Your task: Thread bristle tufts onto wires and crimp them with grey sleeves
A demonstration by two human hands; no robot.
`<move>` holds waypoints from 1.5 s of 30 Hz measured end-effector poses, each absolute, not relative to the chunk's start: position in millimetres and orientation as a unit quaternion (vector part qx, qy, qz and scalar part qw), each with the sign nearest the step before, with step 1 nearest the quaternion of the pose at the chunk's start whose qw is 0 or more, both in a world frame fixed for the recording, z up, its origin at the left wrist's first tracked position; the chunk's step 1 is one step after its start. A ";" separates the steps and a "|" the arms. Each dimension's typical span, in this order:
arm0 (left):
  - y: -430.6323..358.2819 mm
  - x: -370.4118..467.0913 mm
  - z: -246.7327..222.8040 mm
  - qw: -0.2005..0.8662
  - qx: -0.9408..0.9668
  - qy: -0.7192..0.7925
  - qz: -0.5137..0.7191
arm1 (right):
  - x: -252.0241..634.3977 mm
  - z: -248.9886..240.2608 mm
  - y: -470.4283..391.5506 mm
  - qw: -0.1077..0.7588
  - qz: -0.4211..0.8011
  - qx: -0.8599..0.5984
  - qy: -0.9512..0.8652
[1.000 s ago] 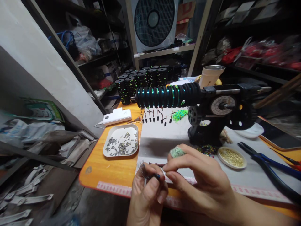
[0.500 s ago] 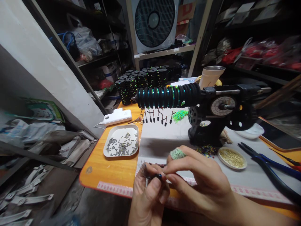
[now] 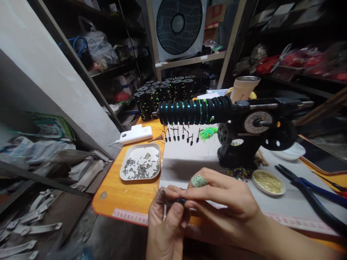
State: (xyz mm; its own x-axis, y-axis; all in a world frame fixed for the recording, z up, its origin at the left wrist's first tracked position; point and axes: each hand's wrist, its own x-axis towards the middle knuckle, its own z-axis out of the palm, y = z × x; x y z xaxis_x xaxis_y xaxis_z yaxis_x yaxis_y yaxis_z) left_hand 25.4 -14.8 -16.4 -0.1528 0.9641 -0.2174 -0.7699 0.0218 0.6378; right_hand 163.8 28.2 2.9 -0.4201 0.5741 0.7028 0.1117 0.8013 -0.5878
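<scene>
My left hand (image 3: pixel 169 218) is closed in a pinch at the table's front edge. Between its thumb and fingers is a small dark piece (image 3: pixel 181 200) with a bluish shine; fine dark strands (image 3: pixel 159 191) stick out past the fingers on the left. The thumb and index fingertip of my right hand (image 3: pixel 227 200) are pressed together at the right end of that dark piece. Green wrapping (image 3: pixel 198 181) covers part of a right finger. Fingers hide most of the held piece, so its kind is unclear.
A black winding machine (image 3: pixel 238 148) carries a row of spools (image 3: pixel 195 110), with small weighted pieces hanging below. At left is a white tray (image 3: pixel 122 173) of tiny metal parts. A dish (image 3: pixel 280 191) of gold bits, pliers (image 3: pixel 305 191) and a power bank (image 3: pixel 137 134) lie around.
Both hands have shifted slightly left together. My right fingertips have come closer over the dark piece, and less of its shiny end shows.
</scene>
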 end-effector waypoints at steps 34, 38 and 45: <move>-10.1 28.2 3.2 0.587 0.237 0.326 0.703 | 165.1 26.5 9.7 0.503 0.090 -0.309 -0.802; -2.6 31.8 -1.1 0.597 0.230 0.303 0.707 | 165.1 29.5 9.2 0.498 0.053 -0.342 -0.795; 3.0 28.5 -1.7 0.613 0.236 0.295 0.694 | 241.3 35.0 -11.6 0.481 -0.051 -0.476 -0.734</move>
State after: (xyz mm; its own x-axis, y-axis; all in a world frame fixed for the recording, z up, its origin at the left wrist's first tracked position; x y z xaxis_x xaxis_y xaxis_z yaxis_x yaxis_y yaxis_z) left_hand 28.5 3.0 -1.7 -0.1381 0.9898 -0.0346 -0.7112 -0.0749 0.6990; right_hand 241.3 -11.6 35.0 -0.0839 0.6512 0.7543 0.7484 0.5409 -0.3837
